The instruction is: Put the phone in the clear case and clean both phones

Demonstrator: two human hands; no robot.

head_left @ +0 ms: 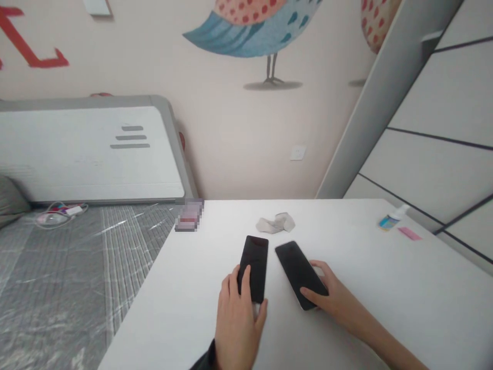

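Two black phones lie face up side by side on a white table [365,308]. My left hand [236,318] rests on the near end of the left phone [255,262], fingers on its screen and edge. My right hand [331,295] holds the near end of the right phone [295,264], which is angled to the upper left; my thumb lies on its screen. A crumpled grey cloth [275,223] sits just beyond the phones.
A small spray bottle [392,218] and a pink slip [409,234] lie at the table's far right. A blurred small box [188,216] sits at the far left corner. A bed [69,277] covered in plastic stands to the left, with cables near its headboard.
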